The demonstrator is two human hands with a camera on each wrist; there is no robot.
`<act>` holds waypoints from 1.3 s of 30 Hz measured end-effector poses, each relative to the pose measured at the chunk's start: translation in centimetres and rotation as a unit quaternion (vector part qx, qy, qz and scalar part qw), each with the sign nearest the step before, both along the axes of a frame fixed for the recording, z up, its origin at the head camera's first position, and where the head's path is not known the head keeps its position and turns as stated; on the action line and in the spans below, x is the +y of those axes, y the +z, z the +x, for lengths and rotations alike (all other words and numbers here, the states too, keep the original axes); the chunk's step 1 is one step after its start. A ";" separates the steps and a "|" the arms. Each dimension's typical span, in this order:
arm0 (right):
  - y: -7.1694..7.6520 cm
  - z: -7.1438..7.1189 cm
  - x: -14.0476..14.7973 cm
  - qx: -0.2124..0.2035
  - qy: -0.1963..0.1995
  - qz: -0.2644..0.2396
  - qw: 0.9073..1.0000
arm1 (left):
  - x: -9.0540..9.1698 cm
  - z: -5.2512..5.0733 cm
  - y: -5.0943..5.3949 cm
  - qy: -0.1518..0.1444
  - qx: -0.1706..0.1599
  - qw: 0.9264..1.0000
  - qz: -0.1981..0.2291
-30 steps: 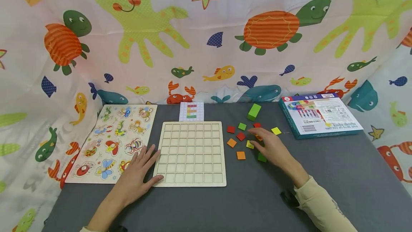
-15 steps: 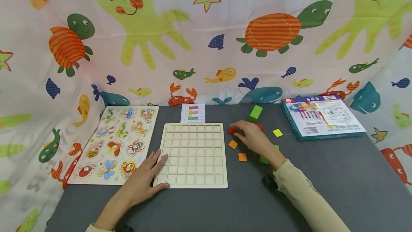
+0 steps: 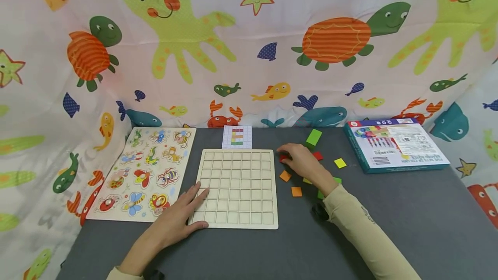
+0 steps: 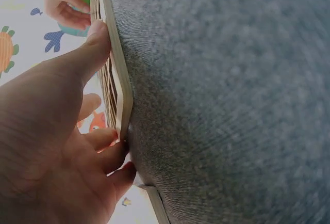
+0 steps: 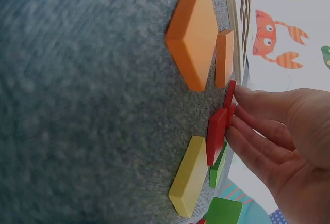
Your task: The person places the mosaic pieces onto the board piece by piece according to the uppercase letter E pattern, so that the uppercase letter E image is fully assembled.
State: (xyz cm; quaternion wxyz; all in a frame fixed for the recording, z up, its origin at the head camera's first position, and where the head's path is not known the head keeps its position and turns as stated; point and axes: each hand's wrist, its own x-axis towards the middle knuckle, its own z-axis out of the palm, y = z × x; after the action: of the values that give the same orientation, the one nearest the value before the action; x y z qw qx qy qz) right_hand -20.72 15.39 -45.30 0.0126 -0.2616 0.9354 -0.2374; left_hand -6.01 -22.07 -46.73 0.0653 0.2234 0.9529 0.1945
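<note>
1. Red tile (image 5: pixel 230 98): on the right side of the board (image 3: pixel 238 187), just off its right edge near the far right corner. Square, so no long axis. Can't tell whether it's flat on the table (image 3: pixel 249 256) or lifted.
2. Right hand (image 3: pixel 302 164): pinching that tile, thumb on one side, fingertips on the other. Key relation: board lies directly left of this pinch, narrow strip of table between; right hand is the nearer one.
3. Left hand (image 3: pixel 176 221): fingers loosely spread, gripping nothing; fingertips at the board's left edge, thumb at its near left corner. Well apart from the tile.
4. Board: grid cells bare.
5. Around the right hand: second red tile (image 5: pixel 216 135) just beside the pinch, two orange tiles (image 3: pixel 285 176) nearer the table's front edge, yellow tile (image 3: pixel 340 163) to the right, green block (image 3: pixel 314 137) behind.
6. Card (image 3: pixel 237 137): at board's far edge.
7. Puzzle (image 3: pixel 149 176) left, box (image 3: pixel 397 147) far right.
</note>
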 end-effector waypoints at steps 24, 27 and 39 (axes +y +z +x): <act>1.6 -0.2 -0.7 -0.025 -0.017 0.001 1.000 | 0.7 0.0 -0.2 -0.002 0.024 1.000 -0.011; 2.2 -0.3 -1.1 -0.020 -0.007 -0.004 1.000 | 0.7 0.0 -0.1 -0.006 0.030 0.999 -0.018; 2.6 -0.8 -5.3 -0.028 0.051 -0.045 0.997 | 0.8 0.1 0.0 0.006 0.020 0.999 -0.032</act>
State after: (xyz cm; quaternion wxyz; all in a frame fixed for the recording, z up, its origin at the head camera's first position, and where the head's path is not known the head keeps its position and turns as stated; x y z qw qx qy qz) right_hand -21.47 10.14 -42.69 0.0390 -0.3021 0.9087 -0.2855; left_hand -5.89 -21.28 -46.68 0.0521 0.2196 0.9610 0.1600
